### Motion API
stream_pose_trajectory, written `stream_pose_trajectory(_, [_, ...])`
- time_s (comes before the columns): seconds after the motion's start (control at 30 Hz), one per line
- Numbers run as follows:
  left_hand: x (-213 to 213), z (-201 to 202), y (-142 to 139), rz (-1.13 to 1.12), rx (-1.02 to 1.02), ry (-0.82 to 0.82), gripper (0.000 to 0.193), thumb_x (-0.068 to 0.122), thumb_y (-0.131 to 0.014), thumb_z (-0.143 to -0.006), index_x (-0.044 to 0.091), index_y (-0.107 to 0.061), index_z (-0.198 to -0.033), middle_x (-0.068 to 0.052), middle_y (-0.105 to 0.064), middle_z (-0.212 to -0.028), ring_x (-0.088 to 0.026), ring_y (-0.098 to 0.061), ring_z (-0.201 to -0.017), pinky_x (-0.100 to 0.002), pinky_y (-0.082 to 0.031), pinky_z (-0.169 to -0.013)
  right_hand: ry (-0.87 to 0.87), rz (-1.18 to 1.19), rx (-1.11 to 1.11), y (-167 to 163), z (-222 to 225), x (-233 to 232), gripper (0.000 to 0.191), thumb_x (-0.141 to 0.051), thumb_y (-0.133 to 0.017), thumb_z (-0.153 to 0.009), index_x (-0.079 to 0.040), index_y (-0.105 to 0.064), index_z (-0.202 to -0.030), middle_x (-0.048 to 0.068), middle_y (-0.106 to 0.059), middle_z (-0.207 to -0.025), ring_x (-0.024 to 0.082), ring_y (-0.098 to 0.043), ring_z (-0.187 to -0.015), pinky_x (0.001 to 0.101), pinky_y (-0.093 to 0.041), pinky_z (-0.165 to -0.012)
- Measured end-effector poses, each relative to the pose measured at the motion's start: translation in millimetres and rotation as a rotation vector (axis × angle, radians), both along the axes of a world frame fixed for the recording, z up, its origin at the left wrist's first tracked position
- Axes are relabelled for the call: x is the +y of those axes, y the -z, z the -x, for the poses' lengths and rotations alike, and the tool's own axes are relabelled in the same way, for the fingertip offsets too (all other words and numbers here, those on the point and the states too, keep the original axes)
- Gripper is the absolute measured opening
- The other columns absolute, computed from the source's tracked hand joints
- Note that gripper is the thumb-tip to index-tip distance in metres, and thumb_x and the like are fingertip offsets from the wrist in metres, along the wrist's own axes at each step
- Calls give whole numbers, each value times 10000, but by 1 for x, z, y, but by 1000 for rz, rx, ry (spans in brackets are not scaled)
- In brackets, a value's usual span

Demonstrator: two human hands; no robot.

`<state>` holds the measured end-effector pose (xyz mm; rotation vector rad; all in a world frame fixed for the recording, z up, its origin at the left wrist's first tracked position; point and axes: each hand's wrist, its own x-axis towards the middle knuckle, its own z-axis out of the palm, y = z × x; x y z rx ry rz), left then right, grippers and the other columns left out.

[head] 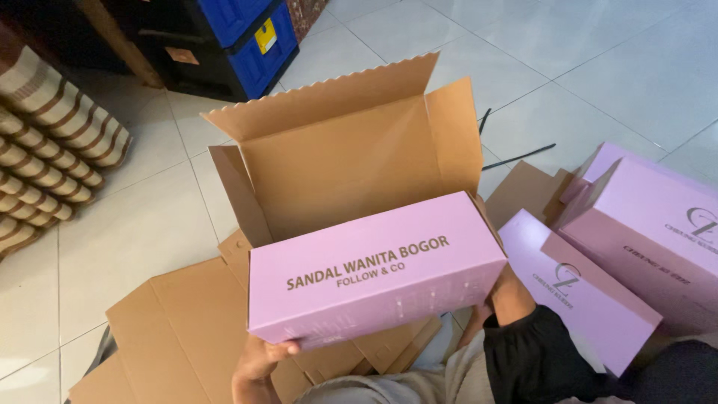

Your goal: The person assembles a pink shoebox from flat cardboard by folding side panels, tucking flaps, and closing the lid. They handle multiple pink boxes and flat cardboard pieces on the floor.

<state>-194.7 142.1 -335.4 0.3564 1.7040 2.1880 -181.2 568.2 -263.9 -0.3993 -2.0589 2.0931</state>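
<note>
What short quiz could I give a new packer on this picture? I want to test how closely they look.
1. True or false: the open brown carton stands beyond the pink box that the hands hold.
2. Where does the left hand grip the pink box? A) on top B) at its lower left corner C) it does not touch it
3. What lies flat on the tiled floor under the pink box?

Key
1. True.
2. B; the right hand holds the other end.
3. Flattened brown cardboard sheets. More pink boxes lie to the right.
</note>
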Motion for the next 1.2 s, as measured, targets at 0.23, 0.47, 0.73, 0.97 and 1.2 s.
stream_pose_trajectory(0.23, [23,-14,-54,109,406,64,1650,440,-977,-501,87,134,-1669,-188,-85,-1771,-330,-115,-1628,-483,-190,-1276,-70,82,-87,39,-1,13,447,-274,-488,-1004,-123,-555,-1420,59,-636,-1358,185,-580,-1242,333,-445,-1018])
stream_pose_trajectory(0.47, [13,-28,-65,357,30,154,1538,212,-900,-551,169,231,-1592,-125,-109,-1715,-271,-218,-1560,-408,-268,-1213,-2,198,-207,46,3,21,424,-210,-520,-994,-102,-605,-1395,64,-651,-1369,198,-576,-1241,336,-417,-1035])
stream_pose_trajectory(0.73, [19,-38,-71,388,139,124,1536,218,-924,-532,146,180,-1598,-164,-223,-1670,-301,-235,-1556,-394,-267,-1217,-220,-734,189,-18,-37,-13,791,-432,-732,-826,-99,-495,-1504,123,-543,-1517,291,-444,-1427,477,-292,-1189])
stream_pose_trajectory(0.97, [35,-45,-92,597,398,90,1586,227,-981,-392,194,-2,-1640,-191,-265,-1617,-399,-244,-1527,-493,-255,-1217,-790,-757,102,-42,-53,-60,1295,-545,-938,-491,-117,-346,-1560,192,-421,-1542,340,-369,-1422,465,-313,-1120])
stream_pose_trajectory(1.2, [33,-45,-91,455,438,99,1452,201,-956,-418,196,-193,-1653,-162,-330,-1602,-385,-312,-1518,-510,-330,-1227,-490,-734,-105,-15,-48,-76,950,-476,-890,-575,-138,-607,-1417,96,-710,-1362,238,-686,-1242,368,-530,-1051])
